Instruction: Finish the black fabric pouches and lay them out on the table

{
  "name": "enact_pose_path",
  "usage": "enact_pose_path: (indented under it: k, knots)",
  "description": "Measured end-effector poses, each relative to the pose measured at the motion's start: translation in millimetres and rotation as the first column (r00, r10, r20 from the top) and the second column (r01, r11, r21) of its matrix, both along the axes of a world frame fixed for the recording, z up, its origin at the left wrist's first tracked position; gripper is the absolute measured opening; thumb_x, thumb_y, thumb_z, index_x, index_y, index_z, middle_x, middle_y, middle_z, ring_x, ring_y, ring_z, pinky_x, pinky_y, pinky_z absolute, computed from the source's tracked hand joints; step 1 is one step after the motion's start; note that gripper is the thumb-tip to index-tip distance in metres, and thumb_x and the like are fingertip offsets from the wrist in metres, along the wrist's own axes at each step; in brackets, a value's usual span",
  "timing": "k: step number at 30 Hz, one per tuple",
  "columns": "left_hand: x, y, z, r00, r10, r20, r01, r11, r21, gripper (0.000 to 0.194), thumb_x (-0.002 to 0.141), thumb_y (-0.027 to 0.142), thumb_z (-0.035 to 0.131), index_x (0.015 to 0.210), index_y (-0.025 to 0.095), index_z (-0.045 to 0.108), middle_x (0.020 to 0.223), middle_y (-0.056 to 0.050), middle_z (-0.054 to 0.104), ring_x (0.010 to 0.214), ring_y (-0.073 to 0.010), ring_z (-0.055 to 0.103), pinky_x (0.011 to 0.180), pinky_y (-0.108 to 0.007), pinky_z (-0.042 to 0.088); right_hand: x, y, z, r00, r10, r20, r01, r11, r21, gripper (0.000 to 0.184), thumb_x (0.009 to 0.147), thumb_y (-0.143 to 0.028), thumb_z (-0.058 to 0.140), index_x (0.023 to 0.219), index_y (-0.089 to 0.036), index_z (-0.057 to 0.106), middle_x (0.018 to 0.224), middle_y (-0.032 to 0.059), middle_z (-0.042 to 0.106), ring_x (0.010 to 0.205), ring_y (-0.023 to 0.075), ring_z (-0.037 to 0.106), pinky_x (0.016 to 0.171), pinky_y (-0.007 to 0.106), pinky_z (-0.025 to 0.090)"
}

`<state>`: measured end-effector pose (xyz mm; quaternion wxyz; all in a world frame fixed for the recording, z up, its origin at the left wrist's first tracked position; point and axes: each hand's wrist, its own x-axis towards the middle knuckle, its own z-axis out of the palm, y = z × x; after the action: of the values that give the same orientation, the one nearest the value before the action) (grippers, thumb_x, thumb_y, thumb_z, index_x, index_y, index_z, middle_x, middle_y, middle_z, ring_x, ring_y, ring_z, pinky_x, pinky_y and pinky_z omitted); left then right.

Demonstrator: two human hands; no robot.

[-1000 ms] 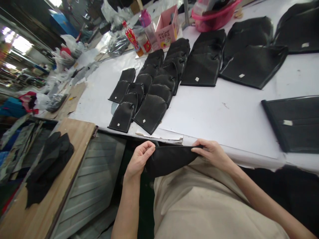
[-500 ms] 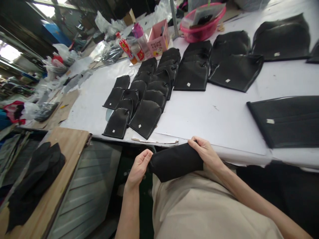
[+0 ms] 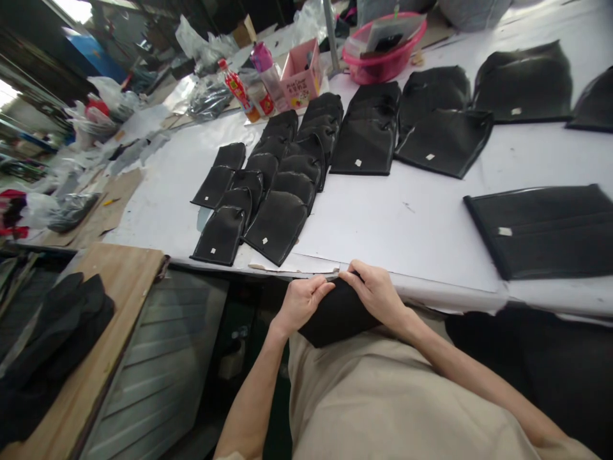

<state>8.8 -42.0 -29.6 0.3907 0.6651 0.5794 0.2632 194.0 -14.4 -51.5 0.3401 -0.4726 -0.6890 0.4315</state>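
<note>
Both hands pinch the upper edge of a black fabric piece (image 3: 342, 316), which hangs down in front of my beige clothing. My left hand (image 3: 302, 305) is closed on it, thumb on top. Close beside it, my right hand (image 3: 376, 291) grips the same edge, the fingertips of the two hands almost meeting. Part of the piece is hidden behind the fingers. Beyond the hands, rows of black flat pieces with small white tags, such as this one (image 3: 278, 220), overlap on the white-covered table (image 3: 378, 223).
At right lies a larger black tagged piece (image 3: 546, 233). A pink basin (image 3: 383, 67), a pink box (image 3: 301, 76) and a red-labelled bottle (image 3: 237, 89) stand at the back. Dark cloth (image 3: 62, 351) rests on a wooden board (image 3: 129, 268) at left.
My hands have come together along the fabric's upper edge, from wide apart to nearly touching. The fabric was stretched flat between them before. The view has shifted right.
</note>
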Motion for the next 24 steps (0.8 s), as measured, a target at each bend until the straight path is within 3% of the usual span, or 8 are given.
enact_pose_path:
  k: [8, 11, 14, 16, 19, 24]
  knots:
    - [-34, -8, -4.5, 1.000, 0.009, -0.026, -0.012, 0.992, -0.124, 0.046, 0.093, 0.043, 0.050, 0.056, 0.018, 0.038, 0.058, 0.004, 0.028, 0.055, -0.0105, 0.027, 0.055, -0.026, 0.019, 13, 12, -2.2, 0.997, -0.073, 0.003, 0.073, 0.996, -0.059, 0.037, 0.092, -0.041, 0.048, 0.061, -0.021, 0.042, 0.055, -0.0041, 0.038, 0.055, 0.0124, 0.038, 0.057, 0.026, 0.030]
    - [-41, -14, -11.7, 0.995, 0.094, 0.024, -0.089, 0.983, -0.158, 0.050, 0.090, 0.049, 0.053, 0.056, 0.017, 0.035, 0.059, 0.004, 0.027, 0.056, -0.0097, 0.026, 0.054, -0.026, 0.018, 16, 15, -7.2, 0.997, -0.074, -0.032, 0.070, 0.992, -0.105, 0.040, 0.091, -0.044, 0.048, 0.059, -0.021, 0.040, 0.056, -0.0041, 0.034, 0.056, 0.0121, 0.036, 0.058, 0.027, 0.030]
    - [-43, -25, -21.2, 0.948, 0.267, 0.171, -0.227, 0.948, -0.223, 0.052, 0.086, 0.053, 0.059, 0.057, 0.017, 0.036, 0.058, 0.005, 0.028, 0.056, -0.0090, 0.025, 0.053, -0.024, 0.019, 19, 19, -13.3, 0.991, -0.100, -0.090, 0.085, 0.983, -0.164, 0.045, 0.089, -0.050, 0.048, 0.057, -0.021, 0.035, 0.057, -0.0041, 0.029, 0.056, 0.0120, 0.032, 0.056, 0.027, 0.028]
    - [-41, -33, -27.9, 0.857, 0.395, 0.331, -0.317, 0.910, -0.266, 0.052, 0.084, 0.057, 0.060, 0.059, 0.017, 0.038, 0.058, 0.006, 0.031, 0.055, -0.0082, 0.027, 0.052, -0.022, 0.022, 22, 21, -16.3, 0.982, -0.137, -0.130, 0.105, 0.968, -0.230, 0.048, 0.087, -0.055, 0.050, 0.057, -0.022, 0.033, 0.057, -0.0043, 0.027, 0.055, 0.0117, 0.030, 0.053, 0.027, 0.026]
    - [-31, -43, -34.6, 0.650, 0.529, 0.546, -0.414, 0.849, -0.329, 0.050, 0.081, 0.059, 0.064, 0.062, 0.016, 0.046, 0.058, 0.005, 0.043, 0.054, -0.0076, 0.037, 0.054, -0.020, 0.032, 25, 22, -19.1, 0.959, -0.209, -0.191, 0.136, 0.932, -0.336, 0.050, 0.083, -0.062, 0.055, 0.057, -0.022, 0.037, 0.056, -0.0045, 0.031, 0.054, 0.0113, 0.030, 0.050, 0.026, 0.025]
    - [-11, -41, -31.2, 0.304, 0.621, 0.722, -0.577, 0.723, -0.379, 0.028, 0.080, 0.041, 0.071, 0.077, 0.014, 0.065, 0.075, -0.001, 0.069, 0.071, -0.0134, 0.063, 0.073, -0.024, 0.048, 23, 9, -20.6, 0.875, -0.308, -0.372, 0.091, 0.862, -0.499, 0.044, 0.082, -0.063, 0.058, 0.076, -0.020, 0.057, 0.064, -0.0019, 0.055, 0.059, 0.0135, 0.048, 0.053, 0.025, 0.037]
